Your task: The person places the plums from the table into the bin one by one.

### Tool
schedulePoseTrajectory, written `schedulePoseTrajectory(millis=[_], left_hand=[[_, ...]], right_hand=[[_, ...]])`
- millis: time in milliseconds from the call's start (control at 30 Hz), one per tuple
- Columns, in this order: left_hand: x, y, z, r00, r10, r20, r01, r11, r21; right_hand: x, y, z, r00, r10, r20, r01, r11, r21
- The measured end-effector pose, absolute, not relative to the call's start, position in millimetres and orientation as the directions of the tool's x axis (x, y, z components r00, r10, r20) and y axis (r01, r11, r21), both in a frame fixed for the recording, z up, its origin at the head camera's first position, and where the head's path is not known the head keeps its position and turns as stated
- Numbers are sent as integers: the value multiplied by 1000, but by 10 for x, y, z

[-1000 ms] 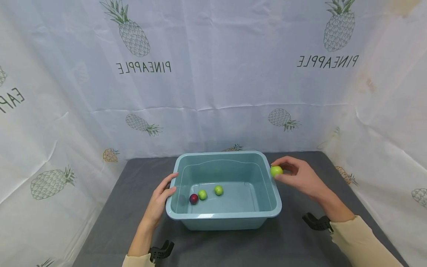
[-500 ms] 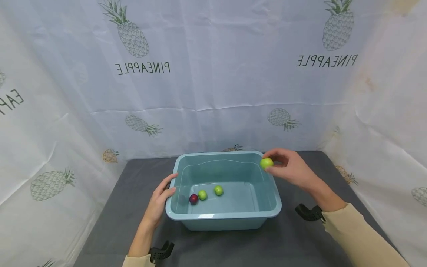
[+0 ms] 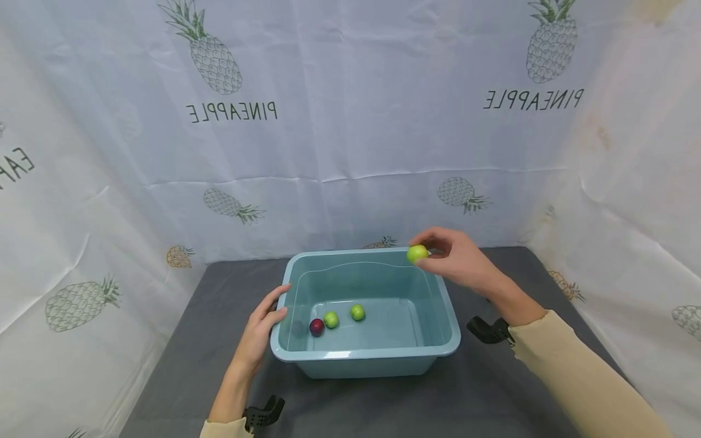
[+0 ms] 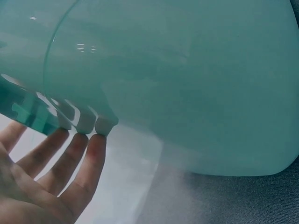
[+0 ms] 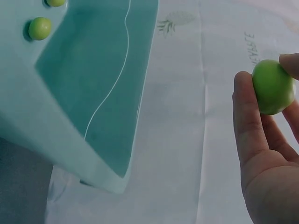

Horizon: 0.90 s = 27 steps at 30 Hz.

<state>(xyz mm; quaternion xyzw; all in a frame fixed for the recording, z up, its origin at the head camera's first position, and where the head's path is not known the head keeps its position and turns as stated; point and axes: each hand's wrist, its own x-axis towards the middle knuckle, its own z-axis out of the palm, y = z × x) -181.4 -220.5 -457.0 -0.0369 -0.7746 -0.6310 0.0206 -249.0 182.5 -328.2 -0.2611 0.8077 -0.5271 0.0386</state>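
A light blue plastic basin (image 3: 367, 354) stands on the dark tabletop in the head view. My left hand (image 3: 257, 331) rests at its left rim, index finger and thumb reaching over the edge. In the left wrist view, fairly straight fingers (image 4: 93, 161) touch the outer wall. My right hand (image 3: 462, 258) holds a round green fruit (image 3: 417, 253) above the basin's back right corner. The right wrist view shows this green fruit (image 5: 272, 87) pinched between thumb and fingers. Inside the basin lie a dark red fruit (image 3: 316, 327), a green fruit (image 3: 331, 319) close beside it and another green fruit (image 3: 358, 312).
The dark grey tabletop (image 3: 181, 365) spreads around the basin. White pineapple-print cloth (image 3: 350, 134) hangs behind and on both sides. A black wrist mount (image 3: 265, 412) sits at the left wrist and another mount (image 3: 489, 330) at the right.
My right hand has carried the green fruit leftward and up, from outside the basin's right rim to above its back right part. The left hand and the fruits in the basin stay put.
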Motion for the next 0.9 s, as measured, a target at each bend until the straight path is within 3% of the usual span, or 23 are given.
schedulePoseTrajectory(millis=[900], left_hand=[[-1837,-2220,-4606,-991,56,121,129,167,977]], right_hand=[[-2917,1200,-3350,-836,-515,186,-383,308,-871]])
